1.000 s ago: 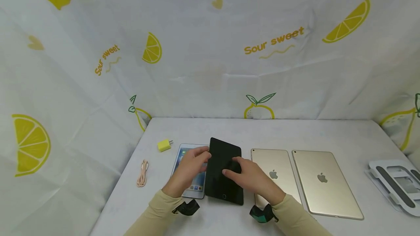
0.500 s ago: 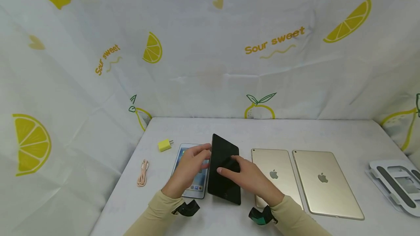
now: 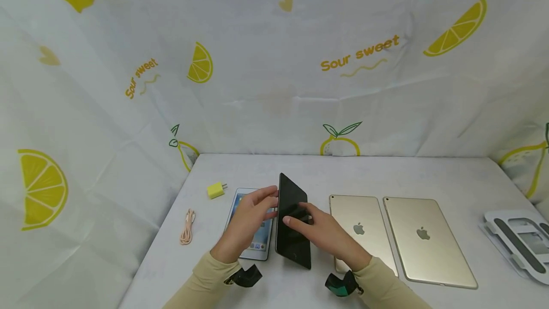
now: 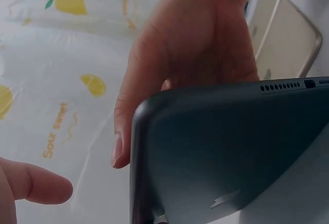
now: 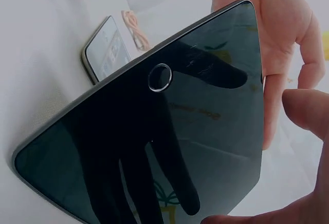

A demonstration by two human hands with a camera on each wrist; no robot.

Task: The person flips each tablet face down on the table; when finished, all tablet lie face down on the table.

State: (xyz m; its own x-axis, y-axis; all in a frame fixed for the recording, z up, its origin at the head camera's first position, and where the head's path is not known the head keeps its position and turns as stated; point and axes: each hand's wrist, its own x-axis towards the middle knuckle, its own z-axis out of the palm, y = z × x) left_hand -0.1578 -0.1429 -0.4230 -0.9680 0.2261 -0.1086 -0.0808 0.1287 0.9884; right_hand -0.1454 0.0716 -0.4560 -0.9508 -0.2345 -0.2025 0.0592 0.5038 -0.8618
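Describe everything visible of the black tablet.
The black tablet is thin with rounded corners, its glossy screen dark; a round button sits at the near end. The dark, metallic-looking back carries a shiny logo; the near edge has holes and a port. It tilts steeply between the white tablet and a gold tablet. The left hand touches its left edge; the right hand is before the screen, contact unclear.

Light is soft and muted, with crisp dark reflections on the tablet (image 5: 159, 121).
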